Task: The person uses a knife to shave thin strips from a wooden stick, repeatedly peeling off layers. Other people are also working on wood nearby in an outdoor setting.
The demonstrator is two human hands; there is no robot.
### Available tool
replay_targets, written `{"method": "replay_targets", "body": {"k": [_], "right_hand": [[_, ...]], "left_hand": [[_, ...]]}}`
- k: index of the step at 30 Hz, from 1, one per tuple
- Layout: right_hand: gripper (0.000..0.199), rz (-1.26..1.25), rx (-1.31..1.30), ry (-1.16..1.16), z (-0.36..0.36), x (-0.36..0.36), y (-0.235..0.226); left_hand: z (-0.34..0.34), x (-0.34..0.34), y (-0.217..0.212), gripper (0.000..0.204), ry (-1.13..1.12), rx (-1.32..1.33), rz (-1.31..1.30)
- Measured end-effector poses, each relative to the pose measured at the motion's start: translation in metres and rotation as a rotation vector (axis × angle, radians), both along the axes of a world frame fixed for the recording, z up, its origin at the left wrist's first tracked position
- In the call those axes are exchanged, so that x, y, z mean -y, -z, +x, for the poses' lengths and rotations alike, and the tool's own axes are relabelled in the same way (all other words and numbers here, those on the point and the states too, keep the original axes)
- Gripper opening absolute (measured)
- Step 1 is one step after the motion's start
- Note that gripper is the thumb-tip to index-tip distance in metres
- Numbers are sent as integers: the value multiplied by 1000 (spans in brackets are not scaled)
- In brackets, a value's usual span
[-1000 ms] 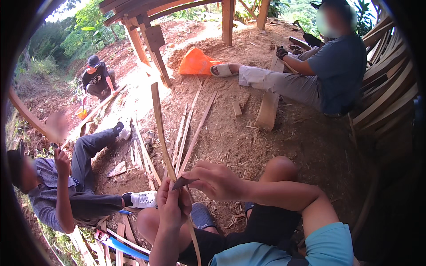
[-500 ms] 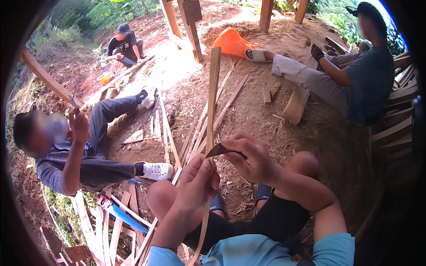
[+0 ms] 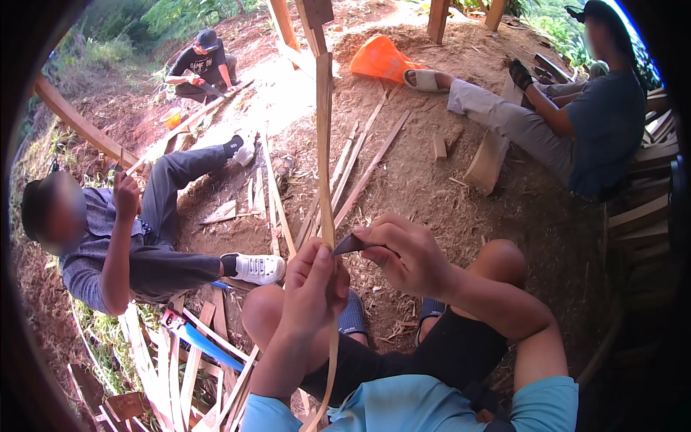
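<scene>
A long, thin wooden strip (image 3: 324, 151) stands nearly upright in front of me, its lower end bending down past my lap. My left hand (image 3: 314, 284) is closed round it, thumb pressed on the near side. In my right hand (image 3: 410, 252) is a short dark knife blade (image 3: 348, 245), pinched between thumb and fingers. Its tip meets the strip just above my left thumb, or lies right beside it; the exact contact is hidden by the fingers. Any handle on the blade is out of sight inside my right hand.
Wooden strips (image 3: 360, 155) lie on the dirt ahead. A blue-bladed handsaw (image 3: 205, 342) rests on a pile of strips at lower left. Co-workers sit at left (image 3: 108, 237), far left (image 3: 205, 68) and right (image 3: 604, 122). An orange bag (image 3: 378, 59) lies near wooden posts (image 3: 283, 32).
The wooden strip's upper end has swung left. The blade has turned, its tip now at the strip's right side near my left thumb, and my left hand has shifted slightly left.
</scene>
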State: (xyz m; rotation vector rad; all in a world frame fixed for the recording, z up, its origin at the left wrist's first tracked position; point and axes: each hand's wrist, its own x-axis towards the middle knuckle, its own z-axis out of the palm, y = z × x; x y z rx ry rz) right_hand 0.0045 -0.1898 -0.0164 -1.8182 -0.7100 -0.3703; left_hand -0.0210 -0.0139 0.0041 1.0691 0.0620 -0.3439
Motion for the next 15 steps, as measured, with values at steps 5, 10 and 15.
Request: {"method": "replay_targets", "body": {"k": [5,10,15], "right_hand": [[23,80,0,13,1,-4,5],[24,66,14,45,1,-7,5],[25,33,0,51,1,-7,2]], "left_hand": [[-1,3,-1,20,-6,21,29],[0,2,-1,21,-21,43,35],[1,-2,-5,24,2,41,31]]}}
